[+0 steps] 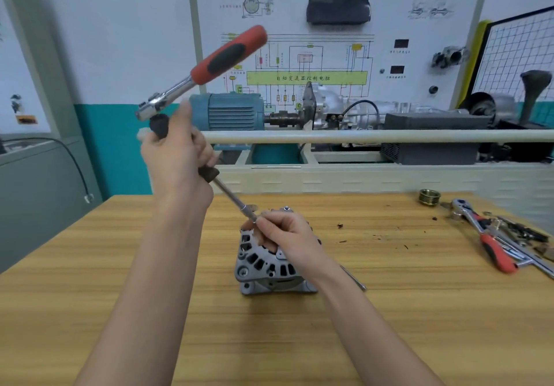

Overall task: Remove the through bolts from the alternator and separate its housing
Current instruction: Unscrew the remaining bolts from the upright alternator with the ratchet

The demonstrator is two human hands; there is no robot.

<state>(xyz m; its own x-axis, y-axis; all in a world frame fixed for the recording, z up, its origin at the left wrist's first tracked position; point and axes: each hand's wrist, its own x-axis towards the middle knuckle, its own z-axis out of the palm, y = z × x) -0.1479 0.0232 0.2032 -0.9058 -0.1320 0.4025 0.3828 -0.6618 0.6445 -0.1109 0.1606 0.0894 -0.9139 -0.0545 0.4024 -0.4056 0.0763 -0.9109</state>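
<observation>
A grey alternator (263,265) stands on the wooden table (389,310), slotted housing facing me. My left hand (177,157) grips the black handle of a long extension bar (232,198), raised above the table. A ratchet with a red and black handle (227,55) sits on the bar's upper end and points up to the right. The bar slopes down to the alternator's top edge. My right hand (284,235) rests on the alternator and pinches the bar's lower tip. The bolt under the tip is hidden by my fingers.
A second red-handled ratchet (491,244) lies at the table's right with several loose metal parts (521,232). A brass threaded ring (429,197) sits at the far right edge. A thin metal rod (355,279) lies behind my right wrist. A training stand with a blue motor (227,111) stands behind.
</observation>
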